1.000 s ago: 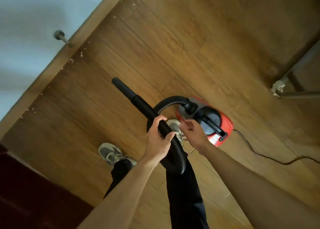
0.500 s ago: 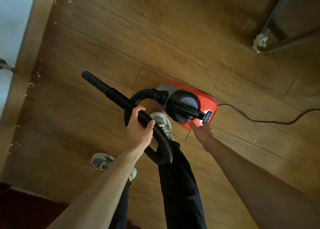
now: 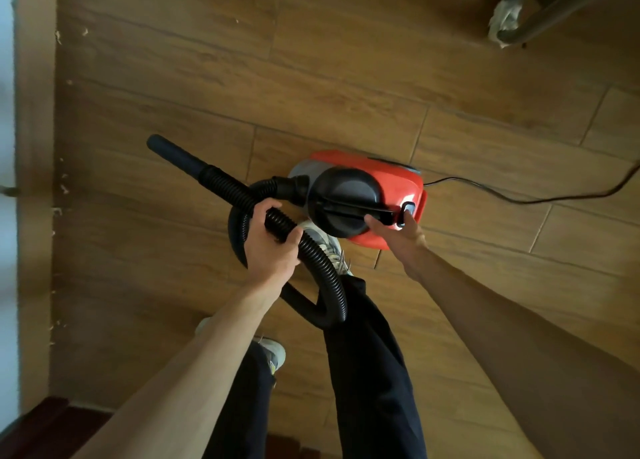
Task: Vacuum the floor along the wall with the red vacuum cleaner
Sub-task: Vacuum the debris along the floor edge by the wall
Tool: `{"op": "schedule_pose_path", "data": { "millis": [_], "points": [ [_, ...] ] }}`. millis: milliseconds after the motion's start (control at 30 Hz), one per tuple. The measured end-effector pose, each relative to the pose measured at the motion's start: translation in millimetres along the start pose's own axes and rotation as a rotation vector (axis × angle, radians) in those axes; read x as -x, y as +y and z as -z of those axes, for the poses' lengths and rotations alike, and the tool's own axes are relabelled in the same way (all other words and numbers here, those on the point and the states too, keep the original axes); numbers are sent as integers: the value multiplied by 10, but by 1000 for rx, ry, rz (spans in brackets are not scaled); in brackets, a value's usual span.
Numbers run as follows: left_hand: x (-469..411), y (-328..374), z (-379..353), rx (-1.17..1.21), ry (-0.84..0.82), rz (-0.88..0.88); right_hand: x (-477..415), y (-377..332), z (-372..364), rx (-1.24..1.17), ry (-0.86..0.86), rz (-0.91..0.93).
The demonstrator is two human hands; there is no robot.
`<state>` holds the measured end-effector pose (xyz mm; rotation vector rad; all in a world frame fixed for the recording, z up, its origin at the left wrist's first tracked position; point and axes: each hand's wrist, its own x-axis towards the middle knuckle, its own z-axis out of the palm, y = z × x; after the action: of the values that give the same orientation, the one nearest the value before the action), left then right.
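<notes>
The left hand [image 3: 270, 247] clenches the black ribbed plastic hose [image 3: 227, 189]. The right hand [image 3: 398, 236], fingers extended, touches the red canister vacuum cleaner [image 3: 391, 178].

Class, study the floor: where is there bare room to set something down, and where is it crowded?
Free: the floor strip between skirting and nozzle, flecks aside; the boards beyond the vacuum, up to the metal leg. Crowded: by the vacuum, where left hand, right hand, looped hose and a shoe meet; the cord trails right.
</notes>
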<state>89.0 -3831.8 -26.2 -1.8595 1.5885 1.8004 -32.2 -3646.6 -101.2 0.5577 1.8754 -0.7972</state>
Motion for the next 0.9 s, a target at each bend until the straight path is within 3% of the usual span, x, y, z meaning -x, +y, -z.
{"op": "schedule_pose_path", "data": {
  "millis": [567, 733, 800, 900],
  "points": [
    [43, -2, -99, -53, 27, 23, -112, 113, -34, -90, -101, 26],
    [130, -16, -19, -49, 15, 40, -53, 30, 12, 31, -40, 6],
    [175, -32, 10, -57, 0, 34, -10, -97, 42, 130, 1, 68],
    [220, -33, 69, -70, -7, 9, 94, -419, -14, 237, 87, 316]
  ]
}}
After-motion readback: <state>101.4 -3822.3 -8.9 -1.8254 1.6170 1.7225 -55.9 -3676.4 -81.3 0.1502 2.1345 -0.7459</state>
